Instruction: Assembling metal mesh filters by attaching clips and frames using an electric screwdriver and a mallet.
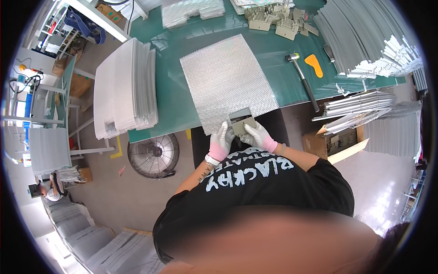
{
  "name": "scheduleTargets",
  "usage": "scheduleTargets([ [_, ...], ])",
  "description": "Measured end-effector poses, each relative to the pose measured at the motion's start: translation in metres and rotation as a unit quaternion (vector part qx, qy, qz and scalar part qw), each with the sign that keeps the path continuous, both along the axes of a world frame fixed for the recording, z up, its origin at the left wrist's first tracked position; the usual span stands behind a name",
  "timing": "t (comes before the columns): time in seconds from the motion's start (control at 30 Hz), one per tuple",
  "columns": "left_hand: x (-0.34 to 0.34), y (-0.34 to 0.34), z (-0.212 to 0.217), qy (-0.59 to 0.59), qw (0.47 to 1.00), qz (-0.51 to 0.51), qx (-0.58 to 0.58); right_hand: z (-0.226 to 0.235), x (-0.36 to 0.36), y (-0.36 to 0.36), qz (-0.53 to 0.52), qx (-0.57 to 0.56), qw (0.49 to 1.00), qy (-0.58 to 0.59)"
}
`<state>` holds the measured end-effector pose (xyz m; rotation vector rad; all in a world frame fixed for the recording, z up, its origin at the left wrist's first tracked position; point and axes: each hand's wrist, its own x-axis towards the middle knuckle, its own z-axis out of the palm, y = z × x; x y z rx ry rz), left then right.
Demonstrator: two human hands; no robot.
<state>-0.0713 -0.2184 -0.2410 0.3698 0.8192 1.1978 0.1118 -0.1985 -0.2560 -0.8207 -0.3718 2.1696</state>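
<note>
A silvery perforated sheet (232,77) lies on the green table, its near edge reaching over the table's front edge. That near edge has a rectangular cutout. Over the cutout is a small flat beige-grey plastic piece (242,126), held between both hands close to my body. My right hand (259,138), in a white glove with a pink cuff, pinches the right side of the piece, thumb on top. The left side is gripped by my left hand (221,139), gloved the same way, with its fingertips partly hidden under the piece.
Stacked similar sheets (123,89) stand at the table's left. Several beige plastic pieces (278,23) are heaped at the back. A mallet (303,82), an orange scraper (314,66) and grey panels (369,32) lie to the right. Below are a floor fan (154,155) and an open carton (315,144).
</note>
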Motion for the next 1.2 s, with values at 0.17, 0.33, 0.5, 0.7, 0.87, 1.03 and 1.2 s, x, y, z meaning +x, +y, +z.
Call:
scheduleTargets([
  [0.17,0.0,-0.004,-0.008,0.131,0.989,0.011,-0.062,0.009,-0.007,-0.001,-0.015,0.026,0.997,-0.075],
  [0.33,0.002,0.001,-0.001,0.234,0.97,-0.067,-0.029,0.016,-0.008,0.003,0.019,0.152,0.947,-0.282],
  [0.5,0.008,0.006,0.008,0.26,0.958,-0.108,-0.051,0.007,0.002,0.012,-0.047,0.124,0.937,-0.324],
  [0.7,0.001,0.007,0.008,0.152,0.986,-0.074,-0.015,0.027,0.008,0.02,-0.059,0.053,0.945,-0.318],
  [0.87,0.004,0.005,-0.001,0.084,0.995,-0.038,-0.024,0.028,0.004,0.017,-0.082,0.052,0.946,-0.308],
  [1.03,-0.02,-0.003,0.033,-0.038,0.975,-0.217,0.0,0.02,0.009,0.015,-0.022,0.061,0.962,-0.265],
  [1.2,-0.07,0.048,0.092,0.276,0.737,-0.612,0.076,0.021,0.004,0.015,0.199,0.177,0.942,-0.205],
])
